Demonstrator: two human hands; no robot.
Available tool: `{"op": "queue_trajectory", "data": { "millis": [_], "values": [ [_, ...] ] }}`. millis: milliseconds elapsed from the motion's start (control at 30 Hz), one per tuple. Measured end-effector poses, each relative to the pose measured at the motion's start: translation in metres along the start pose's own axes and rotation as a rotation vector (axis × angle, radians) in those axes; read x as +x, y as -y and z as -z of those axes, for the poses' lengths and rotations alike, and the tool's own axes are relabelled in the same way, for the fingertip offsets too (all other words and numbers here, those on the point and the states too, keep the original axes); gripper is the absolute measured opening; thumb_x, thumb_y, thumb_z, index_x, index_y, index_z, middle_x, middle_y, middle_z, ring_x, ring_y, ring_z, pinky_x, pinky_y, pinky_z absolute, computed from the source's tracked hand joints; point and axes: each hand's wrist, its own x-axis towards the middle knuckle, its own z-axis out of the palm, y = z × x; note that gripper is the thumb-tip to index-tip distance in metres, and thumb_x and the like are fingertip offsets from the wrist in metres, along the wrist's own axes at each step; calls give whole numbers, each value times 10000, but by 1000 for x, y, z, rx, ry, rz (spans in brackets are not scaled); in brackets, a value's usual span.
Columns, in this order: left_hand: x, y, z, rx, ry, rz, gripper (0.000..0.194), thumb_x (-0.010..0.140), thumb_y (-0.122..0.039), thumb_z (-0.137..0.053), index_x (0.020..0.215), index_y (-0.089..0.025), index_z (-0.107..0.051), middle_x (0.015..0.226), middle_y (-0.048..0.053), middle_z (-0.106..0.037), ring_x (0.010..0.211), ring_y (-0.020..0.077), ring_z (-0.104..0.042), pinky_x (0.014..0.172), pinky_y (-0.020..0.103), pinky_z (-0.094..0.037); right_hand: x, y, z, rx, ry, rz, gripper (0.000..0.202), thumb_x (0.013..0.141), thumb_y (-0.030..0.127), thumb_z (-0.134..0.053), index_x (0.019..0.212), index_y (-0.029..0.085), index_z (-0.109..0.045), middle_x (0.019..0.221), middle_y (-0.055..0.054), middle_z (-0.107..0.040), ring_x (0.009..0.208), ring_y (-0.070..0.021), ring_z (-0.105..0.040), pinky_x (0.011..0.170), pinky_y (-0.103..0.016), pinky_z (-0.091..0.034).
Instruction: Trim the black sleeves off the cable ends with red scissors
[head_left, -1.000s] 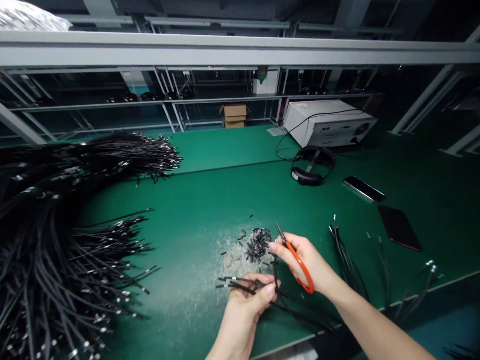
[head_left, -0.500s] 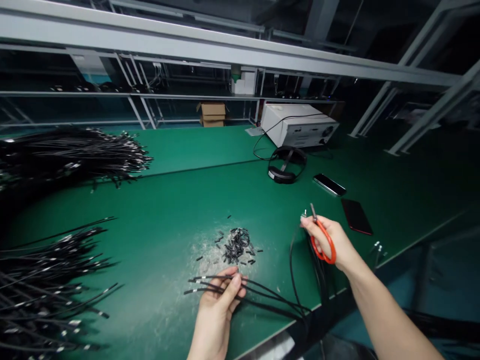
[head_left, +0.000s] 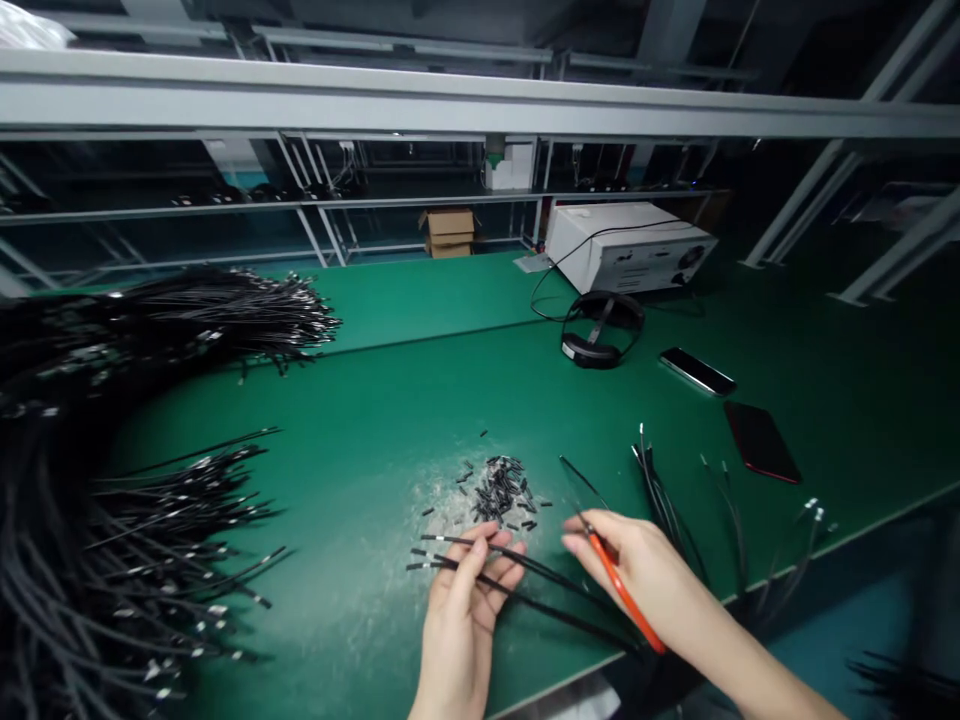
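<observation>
Several thin black cables with white bands near their ends lie across the fingers of my left hand, pinched under its thumb. To the right, my right hand is closed round orange-handled scissors, their dark blades pointing up and left; the blades are partly hidden by the fingers. Just beyond the left fingertips is a small pile of short black cut pieces. A single black cable end sticks out above the right hand. Beside that hand, a small bunch of black cables hangs over the bench edge.
Large bundles of black cables cover the left side of the green bench. Farther back are a black headset and a white box-shaped device. Two phone-like devices, one silver-edged and one red-edged, lie right.
My right hand has moved left and down with the scissors, away from the cable bunch at its side, toward my left hand. The whole view has shifted slightly.
</observation>
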Motion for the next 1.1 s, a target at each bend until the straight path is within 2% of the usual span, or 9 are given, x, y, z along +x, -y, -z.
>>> {"op": "queue_trajectory", "data": {
  "millis": [133,200,300,367,467,600,767,900,1100],
  "values": [
    [-12,-7,-4,-17,64,-77,177,782,-260,-594,874,-131,-675,987,119,-685,946,296,-627,786,381,-504,7,25,-4,311,362,39,216,838,367,-504,758,186,-591,604,26,-560,518,-111,-478,480,-192,-333],
    [-12,-8,2,-88,79,-102,164,796,-255,-576,831,-138,-685,1092,117,-649,1035,313,-578,843,410,-482,12,29,-4,390,415,6,240,839,375,-504,723,176,-573,543,48,-481,462,-83,-403,446,-180,-295],
    [-5,-4,16,-242,23,-113,165,812,-258,-562,777,-156,-688,1048,90,-661,1031,256,-572,863,387,-476,17,30,-8,419,311,-72,239,831,369,-520,698,171,-541,531,60,-434,437,-70,-362,431,-178,-278],
    [-1,2,23,-246,-43,-126,112,796,-233,-598,808,-174,-693,834,31,-677,797,147,-617,730,272,-512,17,31,-14,424,252,-85,232,816,365,-542,691,169,-532,556,54,-454,464,-76,-380,447,-179,-293],
    [3,10,25,-51,6,-14,215,704,-189,-710,915,-150,-697,600,-21,-599,499,53,-501,498,160,-437,12,33,-23,408,208,-50,234,809,363,-552,688,164,-532,574,47,-473,513,-90,-400,478,-186,-307],
    [1,15,18,65,54,103,258,612,-237,-782,807,-81,-717,497,-19,-538,447,44,-450,427,138,-372,10,36,-24,354,253,2,250,821,369,-534,678,164,-540,575,37,-505,520,-103,-434,484,-193,-320],
    [-4,13,13,111,71,71,189,667,-278,-740,727,-104,-693,531,1,-586,425,29,-449,418,123,-340,24,50,-22,236,59,137,190,846,321,-503,774,176,-602,813,-34,-602,691,-142,-550,631,-221,-402],
    [-2,12,14,229,110,27,227,658,-321,-735,688,-104,-675,498,27,-618,385,51,-475,367,132,-318,39,64,-28,125,89,252,192,818,260,-518,651,181,-569,719,-14,-585,603,-120,-522,566,-209,-376],
    [2,18,15,303,43,-27,312,585,-383,-765,665,-92,-686,528,59,-656,324,52,-465,311,142,-325,78,60,-42,154,-88,90,242,833,372,-498,710,171,-554,597,2,-543,527,-111,-465,515,-208,-336]
  ]
}}
